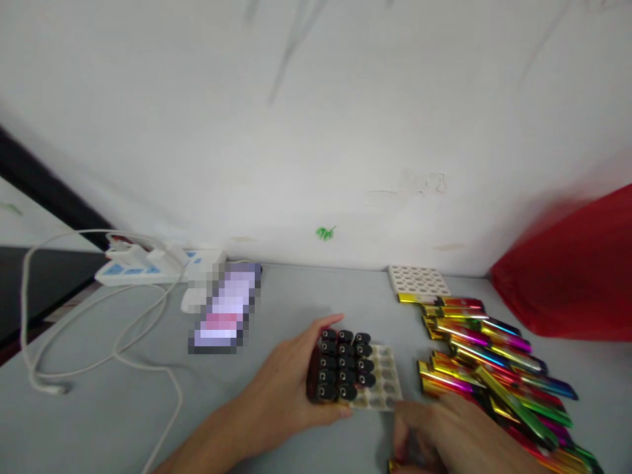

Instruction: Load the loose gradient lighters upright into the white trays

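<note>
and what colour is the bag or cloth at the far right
Plain red; the bag or cloth shows in the head view.

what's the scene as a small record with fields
left hand: around the left end of the held tray
right hand: blurred, by the tray's near right corner; grip unclear
tray contents: upright black-topped pieces, filling its left part; right side unfilled
right side: heap of shiny multicoloured sticks
far side: white holed board, near the wall
left side: power strip, white cable, phone
</note>
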